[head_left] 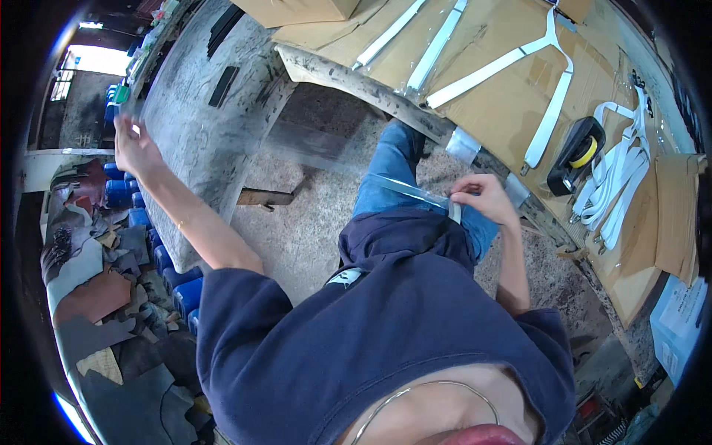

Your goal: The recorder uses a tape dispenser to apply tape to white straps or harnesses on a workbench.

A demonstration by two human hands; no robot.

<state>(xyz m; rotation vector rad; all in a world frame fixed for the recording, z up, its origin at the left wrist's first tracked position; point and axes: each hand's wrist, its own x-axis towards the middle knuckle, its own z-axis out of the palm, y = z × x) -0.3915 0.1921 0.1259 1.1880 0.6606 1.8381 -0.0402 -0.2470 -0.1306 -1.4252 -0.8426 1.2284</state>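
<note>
A long clear plastic strip (411,191), which looks like tape, stretches across in front of my body. At its right end my right hand (486,199) pinches it above my thigh, where a short whitish end (455,211) hangs down. My left hand (137,152) is raised far out to the left, its fingers curled together; the strip runs faintly toward it and fades from sight on the way. White Y-shaped suspenders (550,41) lie spread on the cardboard-covered table (497,89). A bundle of white suspenders (619,178) lies beside a black tape dispenser (567,159) with a yellow core.
A grey worktop (200,141) stands at the left with black strips (222,87) on it. Blue containers (170,278) line its side, next to a heap of leather scraps (133,334). Clear tape pieces (463,145) stick to the table's near edge. A cardboard box (297,9) sits at the back.
</note>
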